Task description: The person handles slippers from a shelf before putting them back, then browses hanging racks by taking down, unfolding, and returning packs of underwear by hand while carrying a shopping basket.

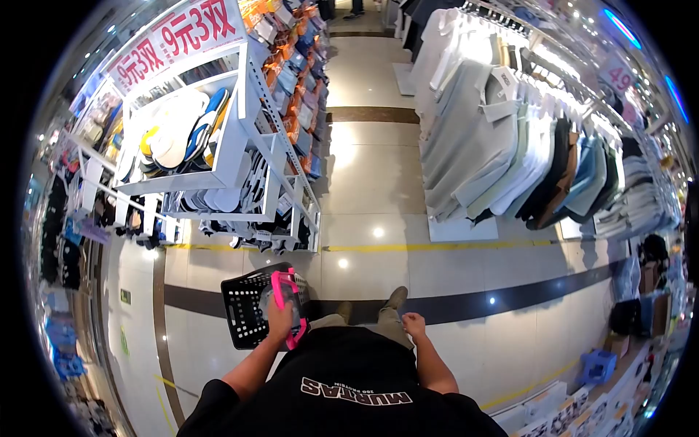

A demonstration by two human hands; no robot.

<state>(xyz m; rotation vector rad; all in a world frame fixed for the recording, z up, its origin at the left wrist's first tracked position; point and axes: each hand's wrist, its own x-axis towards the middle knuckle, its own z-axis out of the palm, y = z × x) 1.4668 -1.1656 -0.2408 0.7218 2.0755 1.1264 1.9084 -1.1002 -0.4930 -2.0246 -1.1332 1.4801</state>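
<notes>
My left hand (pixel 279 317) is wrapped round the pink handle of a black plastic shopping basket (pixel 244 309), which hangs at my left side. The basket's walls are full of small holes. Something pale and see-through shows inside it by the handle; I cannot make out what it is. My right hand (pixel 414 325) hangs beside my right thigh, its fingers curled in, with nothing visible in them. Neither hand touches the racks.
Ahead on the left stands a white display rack (pixel 226 178) of insoles and socks under a price sign (pixel 175 40). Shirts (pixel 480 138) hang from a rail on the right. A tiled aisle (pixel 371 167) runs between them. A blue basket (pixel 598 366) is at far right.
</notes>
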